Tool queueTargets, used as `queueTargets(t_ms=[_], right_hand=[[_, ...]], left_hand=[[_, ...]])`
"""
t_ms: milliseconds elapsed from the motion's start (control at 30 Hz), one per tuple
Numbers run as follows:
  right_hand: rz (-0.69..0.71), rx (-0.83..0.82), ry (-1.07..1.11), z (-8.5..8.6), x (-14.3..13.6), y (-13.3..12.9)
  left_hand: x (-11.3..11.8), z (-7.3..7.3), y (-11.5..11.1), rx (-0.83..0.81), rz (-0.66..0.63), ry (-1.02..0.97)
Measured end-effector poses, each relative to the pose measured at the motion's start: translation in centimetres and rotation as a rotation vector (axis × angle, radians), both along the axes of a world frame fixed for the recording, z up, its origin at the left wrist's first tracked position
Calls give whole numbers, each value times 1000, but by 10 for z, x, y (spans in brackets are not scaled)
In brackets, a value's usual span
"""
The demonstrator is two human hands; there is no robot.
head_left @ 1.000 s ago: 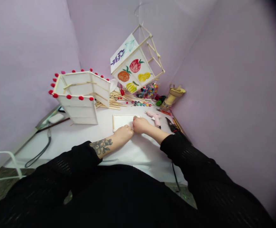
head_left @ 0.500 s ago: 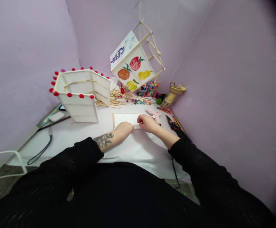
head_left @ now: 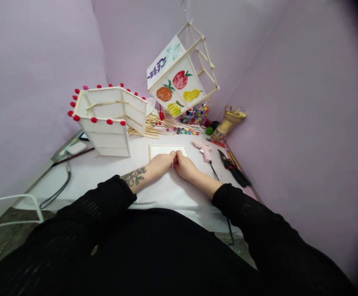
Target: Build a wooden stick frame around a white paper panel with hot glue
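Observation:
My left hand (head_left: 163, 161) and my right hand (head_left: 183, 164) meet fingertip to fingertip over the near side of a small white panel (head_left: 160, 151) edged with thin wooden sticks. The fingers of both are curled closed. Whatever is pinched between them is hidden or too small to make out. Much of the panel's near part lies under my hands. To the right of it rests a pink glue gun (head_left: 204, 150) with a black cord, apart from my right hand.
A white stick-framed structure with red pompoms (head_left: 102, 135) stands left. A fruit-painted lantern (head_left: 179, 82) hangs above the back. Behind lie wooden sticks (head_left: 148, 130) and colored beads (head_left: 187, 131). Black pruning shears (head_left: 232, 167) and a wicker holder (head_left: 227, 123) are on the right.
My right hand has moved left and now touches my left hand; before, a gap lay between them. The whole view has shifted slightly.

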State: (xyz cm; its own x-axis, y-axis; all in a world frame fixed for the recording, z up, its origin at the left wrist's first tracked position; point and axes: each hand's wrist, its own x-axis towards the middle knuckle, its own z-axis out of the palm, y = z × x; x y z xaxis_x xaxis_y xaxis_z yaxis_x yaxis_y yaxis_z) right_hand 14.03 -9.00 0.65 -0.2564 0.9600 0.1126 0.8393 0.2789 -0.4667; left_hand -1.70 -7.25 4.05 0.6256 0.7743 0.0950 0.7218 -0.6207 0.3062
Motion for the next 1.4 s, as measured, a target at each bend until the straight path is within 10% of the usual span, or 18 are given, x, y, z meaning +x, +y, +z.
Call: queueTargets(t_ms=[200, 333, 500, 633, 833, 1400], right_hand=[[116, -25, -74, 3, 21, 10], [175, -34, -91, 4, 40, 20], [182, -5, -113, 6, 46, 22], [223, -26, -126, 9, 48, 23], [233, -22, -167, 10, 51, 26], [230, 35, -145, -4, 29, 21]], left_hand=[[-24, 7, 24, 34, 184, -549], [-20, 3, 29, -512, 213, -1028], [-15, 4, 26, -932, 185, -1168], [-19, -3, 33, -771, 171, -1048], [-31, -23, 50, -243, 23, -334], [-32, -33, 58, -282, -1, -265]])
